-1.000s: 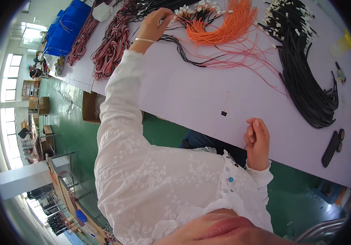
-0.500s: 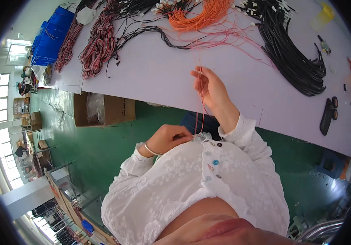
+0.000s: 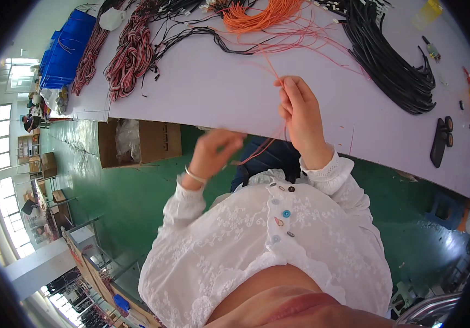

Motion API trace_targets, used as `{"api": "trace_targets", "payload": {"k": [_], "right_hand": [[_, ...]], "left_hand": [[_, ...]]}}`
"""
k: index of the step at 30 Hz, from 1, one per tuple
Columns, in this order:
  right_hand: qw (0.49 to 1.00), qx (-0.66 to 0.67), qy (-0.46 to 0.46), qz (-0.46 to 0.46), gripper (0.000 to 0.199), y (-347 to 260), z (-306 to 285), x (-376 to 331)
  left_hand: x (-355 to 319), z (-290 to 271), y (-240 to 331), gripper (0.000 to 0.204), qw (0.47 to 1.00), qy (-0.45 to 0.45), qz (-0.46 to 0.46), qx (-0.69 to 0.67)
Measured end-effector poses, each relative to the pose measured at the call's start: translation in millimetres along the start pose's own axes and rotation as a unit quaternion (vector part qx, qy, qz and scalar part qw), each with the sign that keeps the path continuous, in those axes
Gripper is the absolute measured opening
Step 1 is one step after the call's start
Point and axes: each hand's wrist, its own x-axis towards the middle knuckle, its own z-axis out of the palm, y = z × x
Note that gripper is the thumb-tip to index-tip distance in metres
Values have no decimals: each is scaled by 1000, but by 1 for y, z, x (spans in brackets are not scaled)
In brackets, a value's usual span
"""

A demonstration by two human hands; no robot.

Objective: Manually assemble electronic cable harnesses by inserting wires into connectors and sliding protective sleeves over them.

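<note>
Hanging from the right hand, thin orange-pink wires are held pinched between thumb and forefinger, the other fingers being curled in. Above the fingertips a length is stretched toward eleven o'clock over the pale table; below the hand, lengths are let down past the table's edge and slanted toward eight o'clock, in front of dark trousers. Near their lower ends, at eight o'clock from the right hand, the left hand is blurred — thumb and forefinger are spread somewhat apart, but whether a wire is held by it cannot be told. A pale bangle is worn on the left wrist.

With the clock centred on the right hand, loose pink wires are spread at twelve, and an orange wire bundle is laid at eleven. At two, thick black cables are gathered in a curve. At ten, thin black wires are strewn; farther out, toward the same hour, looped red-and-black wires are heaped. At three, a black tool with two round ends is placed. At nine, below the table, clear plastic is contained in a cardboard box.
</note>
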Motion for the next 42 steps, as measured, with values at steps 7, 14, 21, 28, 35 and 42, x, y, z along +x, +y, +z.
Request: {"api": "trace_targets", "payload": {"k": [7, 14, 21, 28, 35, 42], "right_hand": [[985, -163, 27, -51, 24, -3, -21, -41], [942, -300, 38, -144, 23, -15, -57, -61], [939, -310, 17, -147, 22, -35, -51, -56], [937, -313, 20, -152, 22, -28, -68, -55], [916, -355, 38, -184, 19, -29, -64, -57], [879, -424, 46, -215, 15, -34, -55, -60]], "left_hand": [[99, 9, 56, 26, 940, 11, -66, -336], [112, 23, 70, 20, 927, -60, -88, -361], [112, 53, 79, 17, 976, -57, -12, -208], [109, 54, 88, 19, 904, -123, -109, -395], [110, 61, 71, 18, 927, -104, -92, -349], [103, 74, 81, 16, 957, -20, -45, -286]]}}
